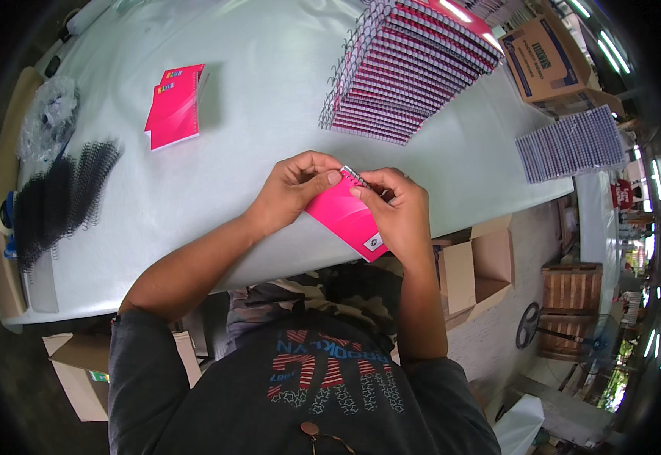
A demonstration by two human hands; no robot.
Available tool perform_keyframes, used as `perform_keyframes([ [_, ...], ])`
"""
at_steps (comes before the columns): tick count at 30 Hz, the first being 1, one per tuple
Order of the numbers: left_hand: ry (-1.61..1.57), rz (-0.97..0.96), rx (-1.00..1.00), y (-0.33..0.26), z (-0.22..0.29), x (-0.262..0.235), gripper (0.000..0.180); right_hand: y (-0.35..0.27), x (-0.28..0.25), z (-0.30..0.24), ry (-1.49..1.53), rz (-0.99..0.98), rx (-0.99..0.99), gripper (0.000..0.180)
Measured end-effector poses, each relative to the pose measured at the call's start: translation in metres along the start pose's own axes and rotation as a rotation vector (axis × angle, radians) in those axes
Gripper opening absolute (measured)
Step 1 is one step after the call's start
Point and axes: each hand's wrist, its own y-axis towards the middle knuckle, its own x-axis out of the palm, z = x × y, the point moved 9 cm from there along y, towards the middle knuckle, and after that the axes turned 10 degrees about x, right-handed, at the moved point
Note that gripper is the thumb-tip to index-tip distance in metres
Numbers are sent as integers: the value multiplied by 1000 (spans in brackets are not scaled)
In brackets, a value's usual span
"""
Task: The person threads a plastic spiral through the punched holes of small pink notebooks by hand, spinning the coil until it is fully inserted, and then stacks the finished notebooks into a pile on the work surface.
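A pink notebook (343, 214) is held between my two hands over the table's near edge, its bound side turned up and away from me. A dark spiral coil (354, 177) runs along that side. My left hand (300, 187) pinches the upper left corner by the coil's end, thumb on the cover. On the other side, my right hand (399, 208) grips the notebook with its thumb on the cover and its fingers around the coil edge. How far the coil is threaded is partly hidden by my fingers.
A tall stack of spiral-bound notebooks (414, 72) stands at the far right, beside a cardboard box (546, 61) and another notebook stack (573, 144). Pink booklets (175, 110) lie at the far left. Loose black coils (61, 197) and clear plastic (48, 117) sit at the left edge.
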Motion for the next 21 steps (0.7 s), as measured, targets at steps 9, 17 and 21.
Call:
perform_keyframes([
  [9, 46, 44, 26, -4, -5, -4, 17, 4, 14, 0, -53, -70, -89, 20],
  [17, 36, 23, 72, -4, -2, 2, 19, 1, 2, -7, 229, 39, -36, 17],
  [21, -30, -5, 90, -3, -3, 3, 19, 2, 6, -4, 105, -34, 5, 15],
])
